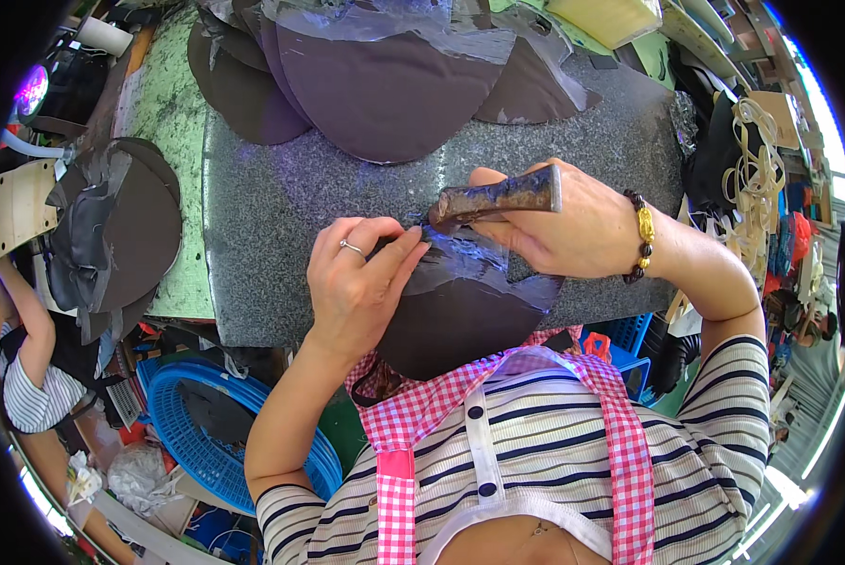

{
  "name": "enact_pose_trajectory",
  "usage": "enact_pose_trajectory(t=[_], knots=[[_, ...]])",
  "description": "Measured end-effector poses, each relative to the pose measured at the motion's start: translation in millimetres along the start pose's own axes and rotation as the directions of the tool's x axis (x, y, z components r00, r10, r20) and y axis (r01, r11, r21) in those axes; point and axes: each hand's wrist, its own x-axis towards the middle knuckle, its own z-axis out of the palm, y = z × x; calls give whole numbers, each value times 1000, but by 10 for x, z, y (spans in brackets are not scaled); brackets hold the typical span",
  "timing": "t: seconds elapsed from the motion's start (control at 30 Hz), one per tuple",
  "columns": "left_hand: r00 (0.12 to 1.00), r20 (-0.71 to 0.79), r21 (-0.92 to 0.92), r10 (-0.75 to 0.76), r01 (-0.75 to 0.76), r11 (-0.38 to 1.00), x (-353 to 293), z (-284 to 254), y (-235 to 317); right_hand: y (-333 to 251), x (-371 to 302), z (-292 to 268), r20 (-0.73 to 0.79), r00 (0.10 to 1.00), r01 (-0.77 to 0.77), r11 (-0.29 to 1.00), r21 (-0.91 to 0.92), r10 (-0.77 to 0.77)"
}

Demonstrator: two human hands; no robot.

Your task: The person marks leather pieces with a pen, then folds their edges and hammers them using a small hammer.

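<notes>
In front of my chest, a dark brown rounded piece (469, 325) with a shiny grey, glue-like upper edge lies on the near side of a speckled grey stone slab (262, 235). My left hand (356, 273), a ring on one finger, pinches the upper left edge of this piece. My right hand (582, 231) grips a hammer (502, 195) with a worn metal head. The narrow end of the head is down at the piece's upper edge, close to my left fingertips. My right hand mostly hides the hammer's handle.
Several similar brown pieces (385, 94) overlap at the slab's far side. Another stack (140, 235) sits at the left, near a co-worker's arm (32, 320). Blue baskets (173, 405) stand below left. Beige straps (756, 160) hang at the right; a pale yellow block (615, 17) lies far right.
</notes>
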Motion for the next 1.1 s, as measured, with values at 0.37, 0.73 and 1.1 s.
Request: enact_pose_trajectory(t=[0.37,0.73,1.1], knots=[[996,-14,3,-84,84,996,14,8,65,-59,-8,31,-51,997,-59,998,30,60],[997,-30,-36,-77,76,996,-27,71,122,-62,17,177,-149,988,44,999,-20,-46],[996,-82,145,-21,33,989,64,-279,42,46,17,36,-428,903,87,990,110,-31]])
